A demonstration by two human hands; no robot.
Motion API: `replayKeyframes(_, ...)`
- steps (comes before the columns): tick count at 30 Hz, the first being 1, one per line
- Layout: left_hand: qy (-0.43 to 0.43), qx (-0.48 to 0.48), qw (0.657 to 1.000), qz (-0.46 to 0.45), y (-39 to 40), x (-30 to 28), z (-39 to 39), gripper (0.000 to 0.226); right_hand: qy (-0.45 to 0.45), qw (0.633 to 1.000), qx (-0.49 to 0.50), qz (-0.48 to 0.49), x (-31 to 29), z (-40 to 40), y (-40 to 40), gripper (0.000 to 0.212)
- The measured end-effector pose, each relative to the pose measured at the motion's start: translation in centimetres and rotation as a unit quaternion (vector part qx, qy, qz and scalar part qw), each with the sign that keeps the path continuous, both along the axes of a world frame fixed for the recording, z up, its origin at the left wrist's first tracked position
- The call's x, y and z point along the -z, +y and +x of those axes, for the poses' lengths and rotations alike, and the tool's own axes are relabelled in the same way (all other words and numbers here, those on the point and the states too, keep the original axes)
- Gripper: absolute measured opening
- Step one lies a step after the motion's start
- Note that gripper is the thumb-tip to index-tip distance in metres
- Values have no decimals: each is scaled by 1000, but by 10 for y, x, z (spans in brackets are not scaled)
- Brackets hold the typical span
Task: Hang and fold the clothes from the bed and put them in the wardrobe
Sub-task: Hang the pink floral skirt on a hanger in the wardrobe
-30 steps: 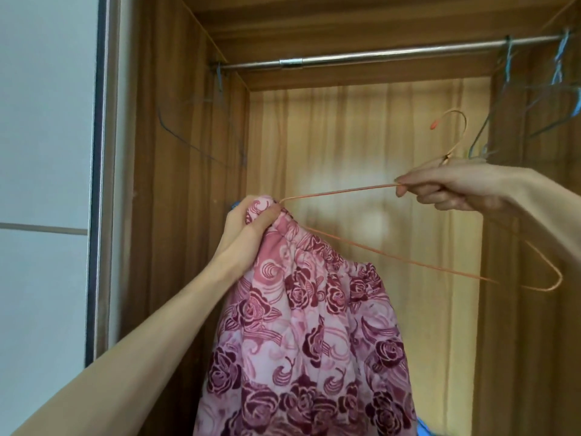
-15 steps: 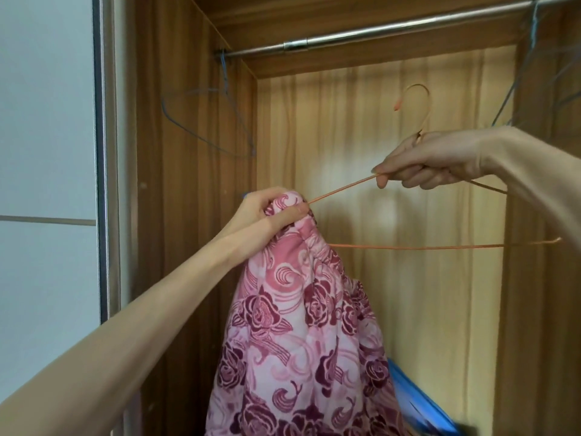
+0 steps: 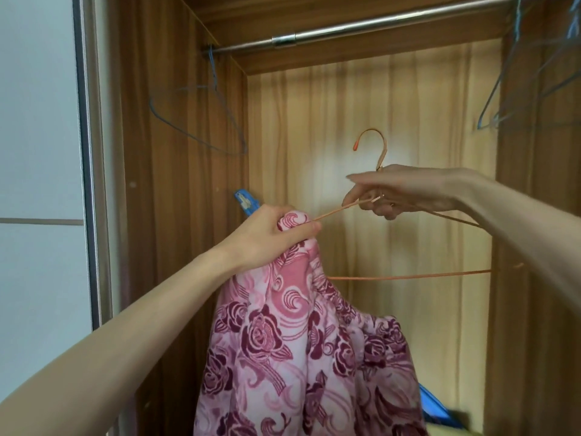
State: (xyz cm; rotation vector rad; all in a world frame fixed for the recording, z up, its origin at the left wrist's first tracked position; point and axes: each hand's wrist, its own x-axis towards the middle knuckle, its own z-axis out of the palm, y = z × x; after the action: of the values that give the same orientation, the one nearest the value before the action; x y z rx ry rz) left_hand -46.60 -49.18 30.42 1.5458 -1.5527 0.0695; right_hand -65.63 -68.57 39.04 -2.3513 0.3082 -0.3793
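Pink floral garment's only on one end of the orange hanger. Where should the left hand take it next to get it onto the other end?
Probably the gathered edge of the pink floral garment drooping under the orange hanger bar. Come from below and the left, since the left hand already bunches the top and the hanger's right end sits bare.

The head camera looks forward and slightly up, close into the open wardrobe [image 3: 518,278].

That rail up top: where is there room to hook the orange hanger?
The rail is bare through the middle, between the blue hanger at its left end and the blue hangers bunched at the right. The right end is crowded.
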Motion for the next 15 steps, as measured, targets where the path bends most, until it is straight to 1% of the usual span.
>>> replayKeyframes(3,-15,-37,998,-44,1,2,3,65,13,999,-16,33,0,-16,-18,72)
replayKeyframes(5,-10,-51,995,-81,3,3,8,72,4,995,-28,92,-2,-31,-34,74)
replayKeyframes(7,12,-59,992,-107,6,5,13,72,-14,986,-42,161,-1,-46,-50,69)
replayKeyframes(10,53,-71,985,-148,10,9,21,59,-39,975,-52,212,6,-63,-73,59)
replayKeyframes(12,86,-64,977,-185,13,10,25,55,-71,968,-19,241,15,-70,-85,45)
replayKeyframes(14,101,-45,970,-215,13,9,27,59,-97,966,10,240,25,-72,-90,38)
replayKeyframes(15,98,-39,969,-222,13,9,27,61,-97,971,13,218,31,-71,-88,37)
